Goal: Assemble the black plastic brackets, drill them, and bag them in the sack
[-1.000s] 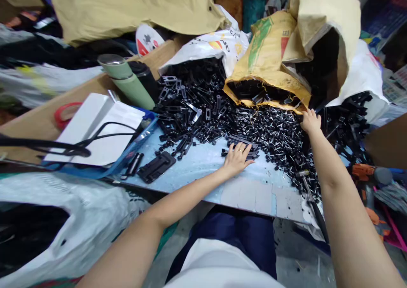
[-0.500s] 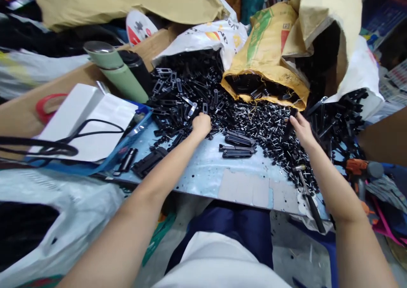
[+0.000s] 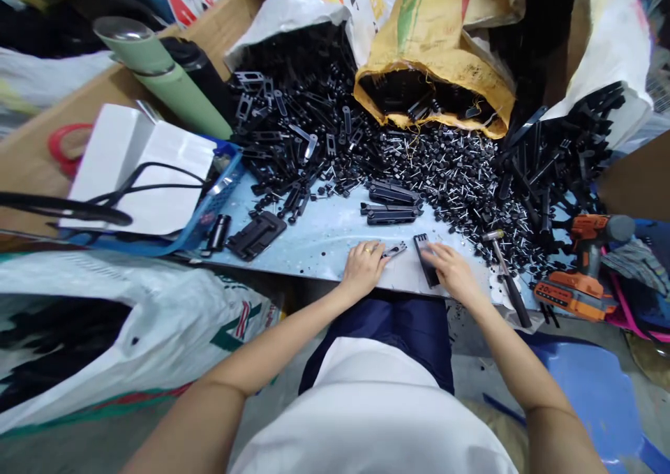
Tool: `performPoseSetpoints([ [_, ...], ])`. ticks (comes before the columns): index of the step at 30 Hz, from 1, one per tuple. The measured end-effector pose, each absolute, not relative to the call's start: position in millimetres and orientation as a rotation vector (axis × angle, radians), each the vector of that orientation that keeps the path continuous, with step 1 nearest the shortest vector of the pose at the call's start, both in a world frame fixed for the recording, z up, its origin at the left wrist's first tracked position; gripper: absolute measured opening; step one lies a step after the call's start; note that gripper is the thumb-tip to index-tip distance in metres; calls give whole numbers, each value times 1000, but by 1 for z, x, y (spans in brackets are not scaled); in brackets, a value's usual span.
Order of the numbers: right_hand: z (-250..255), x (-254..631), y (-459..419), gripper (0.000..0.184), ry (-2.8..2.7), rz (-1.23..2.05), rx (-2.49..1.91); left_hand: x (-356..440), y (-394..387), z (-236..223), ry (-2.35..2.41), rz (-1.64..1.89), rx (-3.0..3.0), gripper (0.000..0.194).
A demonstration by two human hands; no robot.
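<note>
My left hand [image 3: 362,270] is at the table's front edge, fingers closed on a small dark slotted part [image 3: 396,250] that pokes out past the fingertips. Opposite it, my right hand [image 3: 453,273] grips a long black plastic piece [image 3: 425,259] with prongs at its far end, tilted over the grey patch of the tabletop. A short gap separates the two pieces. Just beyond them lie several black folded-looking assemblies [image 3: 392,203] side by side. Loose black pins with metal shanks [image 3: 444,170] are heaped behind, beside a pile of black slotted parts [image 3: 308,135].
A hammer [image 3: 507,282] lies right of my right hand, near an orange cordless drill [image 3: 581,268]. A yellow sack [image 3: 434,48] opens at the back. On the left stand a blue basket [image 3: 196,233], a green flask [image 3: 167,86] and a black bracket-like piece [image 3: 256,235].
Both hands have come back from the heaps to the table's front edge, each now holding a part. The head view has tilted down.
</note>
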State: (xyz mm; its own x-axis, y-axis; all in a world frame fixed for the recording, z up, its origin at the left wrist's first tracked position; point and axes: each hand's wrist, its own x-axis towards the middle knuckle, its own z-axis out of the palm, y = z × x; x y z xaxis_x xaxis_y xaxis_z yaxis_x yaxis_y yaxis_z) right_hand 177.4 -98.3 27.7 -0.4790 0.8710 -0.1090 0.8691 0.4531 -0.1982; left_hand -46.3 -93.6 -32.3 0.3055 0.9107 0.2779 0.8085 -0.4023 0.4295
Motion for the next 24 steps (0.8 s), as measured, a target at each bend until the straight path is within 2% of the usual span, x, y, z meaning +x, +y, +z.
performPoseSetpoints([
  [2, 22, 172, -93, 51, -2383, 264, -1906, -33, -87, -26, 1638, 609, 2342, 33],
  [4, 16, 163, -87, 58, -2205, 314, -2025, -21, -80, -22, 1578, 559, 2321, 32],
  [8, 5, 152, -82, 47, -1812, 878, -1755, -11, -77, -17, 1332, 800, 2143, 34],
  [11, 4, 149, -87, 55, -1407, 1325, -1490, -11, -82, -7, 1198, 1003, 1955, 35],
  [13, 7, 148, -90, 63, -1303, 1430, -1367, -11, -87, 2, 1192, 1088, 1869, 36],
  [16, 16, 151, -93, 67, -1419, 1373, -1264, -10, -93, 14, 1239, 1176, 1847, 36],
  [21, 32, 159, -93, 55, -1822, 1024, -1228, -5, -103, 22, 1320, 1261, 1897, 32],
  [24, 31, 151, -100, 53, -1844, 897, -1248, 3, -107, 26, 1366, 1415, 1822, 33],
])
